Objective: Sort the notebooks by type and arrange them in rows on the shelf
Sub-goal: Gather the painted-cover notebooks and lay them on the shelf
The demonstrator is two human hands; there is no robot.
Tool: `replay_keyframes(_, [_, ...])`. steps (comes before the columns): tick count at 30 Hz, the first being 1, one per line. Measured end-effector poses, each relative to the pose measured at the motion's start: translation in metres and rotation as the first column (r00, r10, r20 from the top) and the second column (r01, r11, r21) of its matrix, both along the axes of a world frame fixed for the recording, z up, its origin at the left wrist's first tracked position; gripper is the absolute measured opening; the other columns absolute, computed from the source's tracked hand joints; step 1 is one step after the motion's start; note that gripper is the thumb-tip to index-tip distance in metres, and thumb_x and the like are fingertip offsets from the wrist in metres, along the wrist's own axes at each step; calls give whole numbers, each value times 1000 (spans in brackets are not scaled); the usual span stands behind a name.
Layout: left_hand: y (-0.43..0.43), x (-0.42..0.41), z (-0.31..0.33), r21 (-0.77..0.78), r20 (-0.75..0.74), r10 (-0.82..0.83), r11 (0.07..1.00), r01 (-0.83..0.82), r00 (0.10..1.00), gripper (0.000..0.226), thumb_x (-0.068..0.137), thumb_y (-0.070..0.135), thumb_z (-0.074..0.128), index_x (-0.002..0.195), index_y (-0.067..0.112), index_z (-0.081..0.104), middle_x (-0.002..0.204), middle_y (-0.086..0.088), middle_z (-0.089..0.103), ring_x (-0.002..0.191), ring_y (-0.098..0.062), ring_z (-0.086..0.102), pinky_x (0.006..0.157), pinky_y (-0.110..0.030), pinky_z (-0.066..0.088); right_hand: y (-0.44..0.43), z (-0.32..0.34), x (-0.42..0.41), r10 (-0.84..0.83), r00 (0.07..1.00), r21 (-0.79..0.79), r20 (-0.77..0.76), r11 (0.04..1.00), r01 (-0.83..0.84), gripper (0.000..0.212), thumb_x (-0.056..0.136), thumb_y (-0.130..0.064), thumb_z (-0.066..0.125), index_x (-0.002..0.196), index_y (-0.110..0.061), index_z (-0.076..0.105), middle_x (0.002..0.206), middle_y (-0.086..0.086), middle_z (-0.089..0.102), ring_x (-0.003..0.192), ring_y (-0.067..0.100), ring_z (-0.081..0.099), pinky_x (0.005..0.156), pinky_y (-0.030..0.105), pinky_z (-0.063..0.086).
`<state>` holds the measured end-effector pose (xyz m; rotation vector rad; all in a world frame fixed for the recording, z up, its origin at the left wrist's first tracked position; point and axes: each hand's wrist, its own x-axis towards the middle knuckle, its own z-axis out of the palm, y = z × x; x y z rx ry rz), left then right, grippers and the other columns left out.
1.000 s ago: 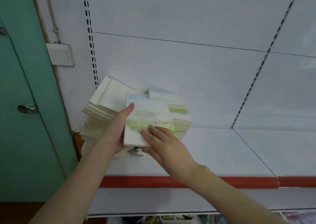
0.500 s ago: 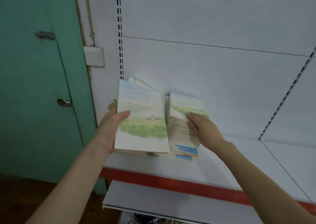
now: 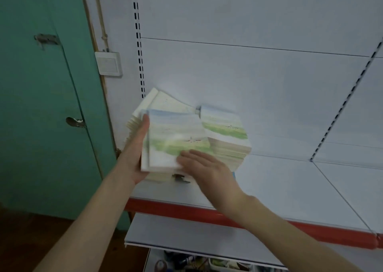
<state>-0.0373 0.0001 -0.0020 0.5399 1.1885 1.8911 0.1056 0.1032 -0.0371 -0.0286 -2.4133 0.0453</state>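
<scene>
Our left hand (image 3: 137, 153) grips the left edge of a thin bundle of landscape-cover notebooks (image 3: 176, 139), thumb on top. Our right hand (image 3: 205, 168), blurred, lays fairly straight fingers on the cover's lower right corner. The bundle is at the left end of the white shelf (image 3: 290, 188). At two o'clock sits a matching stack (image 3: 226, 139); at eleven, a fanned cream pile (image 3: 161, 101). These are probably light, bendy and smooth-covered, so we'd pinch the spine edge and support underneath.

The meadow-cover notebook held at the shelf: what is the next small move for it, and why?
Probably the right hand should slide the meadow-cover notebook rightward onto the pile beside it. The left hand grips its left edge, the right one rests flat on its cover, and that pile on the shelf shows the same cover.
</scene>
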Motion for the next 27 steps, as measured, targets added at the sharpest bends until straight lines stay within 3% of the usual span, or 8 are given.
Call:
replay_keyframes(4, [-7, -8, -10, -125, -89, 160, 977, -171, 983, 27, 87, 9, 57, 113, 16, 60, 97, -9, 70, 75, -24, 69, 54, -32, 57, 3, 17, 0, 170, 980, -370, 101, 921, -122, 28, 95, -23, 49, 111, -9, 68, 113, 5, 68, 103, 20, 62, 90, 18, 41])
replay_keyframes(6, [-11, -10, -11, -129, -88, 185, 972, -195, 979, 29, 87, 4, 56, 113, 15, 59, 98, -9, 69, 78, -26, 67, 53, -33, 57, 31, 26, -5, -53, 996, -474, 75, 877, 82, 34, 95, -23, 50, 126, -10, 57, 129, 6, 58, 120, 20, 52, 98, 18, 33])
replay_keyframes(9, [-15, -13, -10, -120, -76, 194, 972, -202, 978, 29, 88, 4, 54, 115, 13, 57, 104, -11, 67, 86, -30, 66, 63, -39, 58, 77, 29, -12, -379, 849, -247, 367, 840, 482, 52, 97, -35, 40, 142, -10, 31, 149, 9, 33, 137, 23, 29, 111, 35, 22])
replay_keyframes(11, [-17, -14, -11, -117, -77, 193, 973, -201, 978, 30, 88, 4, 54, 117, 12, 57, 106, -12, 67, 86, -31, 66, 62, -39, 58, 91, 18, -11, -403, 781, -127, 477, 848, 515, 48, 100, -35, 32, 142, -13, 30, 150, 7, 30, 138, 23, 27, 111, 40, 24])
replay_keyframes(14, [-19, -13, -12, -107, -72, 193, 974, -200, 979, 29, 88, 4, 53, 116, 11, 57, 103, -11, 67, 83, -29, 66, 57, -34, 58, 96, 9, -4, -374, 820, -180, 434, 856, 485, 43, 101, -31, 28, 142, -19, 34, 150, 3, 32, 138, 20, 29, 110, 34, 26])
replay_keyframes(20, [-16, -8, -14, -96, -72, 208, 972, -215, 975, 29, 89, 15, 56, 118, 14, 57, 103, -8, 68, 81, -25, 69, 56, -32, 57, 68, 37, 5, -359, 931, -543, 59, 771, 332, 36, 101, -27, 33, 131, -18, 50, 109, -2, 62, 106, 23, 56, 71, 17, 30])
replay_keyframes(24, [-12, -2, -16, -119, -129, 123, 983, -138, 984, 62, 73, 60, 59, 125, 27, 54, 110, -3, 68, 95, -26, 68, 67, -37, 57, 6, 30, 7, -93, 983, -342, 156, 929, 142, 38, 99, -29, 39, 133, -16, 50, 137, 3, 51, 127, 20, 46, 97, 11, 22])
replay_keyframes(27, [-9, 1, -19, -97, -98, 142, 984, -151, 985, 54, 74, 40, 68, 123, 20, 56, 107, -9, 69, 87, -25, 70, 67, -37, 57, -19, 12, 8, 98, 957, -240, 273, 970, -31, 49, 98, -41, 30, 131, -13, 52, 140, 8, 47, 131, 23, 40, 104, 10, 12])
